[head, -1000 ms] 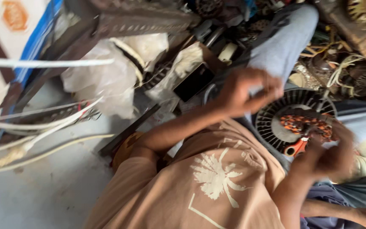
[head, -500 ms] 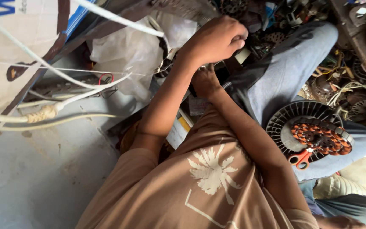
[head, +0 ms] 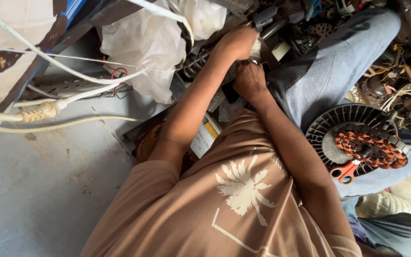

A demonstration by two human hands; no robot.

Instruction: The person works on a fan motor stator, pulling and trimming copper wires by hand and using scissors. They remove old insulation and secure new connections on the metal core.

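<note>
while both of your arms reach away from your body, your left hand (head: 236,42) is closed in a fist over a small pale piece (head: 256,47) at the edge of the parts pile (head: 310,24), and your right hand (head: 249,80) sits just below it, touching or almost touching. the fingers of the right hand are curled under, so i cannot tell if they pinch something or only support. the pale piece is between the white plastic bag (head: 143,43) and your knee in the light jeans (head: 338,66). it looks to me like the step of taking or pulling one part free from the heap (the grip is already made, the part not yet lifted out). i judge the next move needs a firm hold with the left hand and a steady counter-hold with the right hand, because wires and metal parts lie close around. the fan motor with copper windings (head: 369,147) and the red-handled scissors (head: 346,171) rest on your other leg, well apart from both hands.
</note>
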